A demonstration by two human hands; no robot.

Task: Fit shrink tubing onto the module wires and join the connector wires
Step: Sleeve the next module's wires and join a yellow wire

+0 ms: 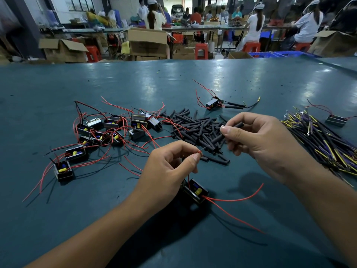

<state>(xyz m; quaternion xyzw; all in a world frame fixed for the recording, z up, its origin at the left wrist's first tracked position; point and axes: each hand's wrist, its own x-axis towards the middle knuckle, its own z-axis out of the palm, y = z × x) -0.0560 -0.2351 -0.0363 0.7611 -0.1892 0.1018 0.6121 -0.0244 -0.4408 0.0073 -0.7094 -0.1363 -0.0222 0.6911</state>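
Step in hand: the person is lining up a shrink tube with a module wire, so this looks like the threading stage, with the tube not yet on.
Left hand (pixel 170 167): it is pinching the red wire (pixel 200 152) near its stripped tip, the bare strand poking out toward the tube.
Right hand (pixel 257 138): it is gripping one black shrink tube (pixel 228 133) between thumb and fingers, tilted down toward the wire tip, close but not touching.
Module (pixel 195 190): it is hanging just under the left hand, low over the green table (pixel 173 84), red leads trailing right.
Supplies: the tube pile (pixel 197 128) is lying just behind the hands, spare modules (pixel 108 132) left, connector wires (pixel 324 144) right, one finished-looking module (pixel 213 103) farther back.
Next move: I reckon it is calling for a steady aim, getting that fine strand into the tube's lower mouth without bending it, then sliding the tube along.
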